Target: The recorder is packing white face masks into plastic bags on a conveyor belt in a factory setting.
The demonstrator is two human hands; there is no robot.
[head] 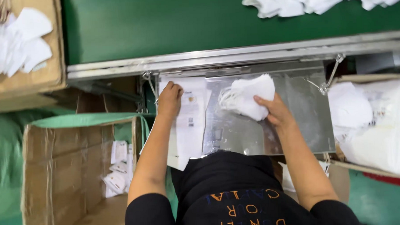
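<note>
Left hand [169, 97] flat on paper sheets [189, 121]; right hand [273, 110] grasping white masks [247, 97], metal tray [306, 122]

A white printed sheet [189, 119] lay left on the metal tray [306, 122]; flat white packets [117, 168] sat inside the near-left cardboard box [65, 175].

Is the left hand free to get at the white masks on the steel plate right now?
Probably yes. The left hand rests flat on the paper sheets beside the white masks, holding nothing, with bare steel plate between. Only the right hand, already pressing on the masks, crowds them.
</note>
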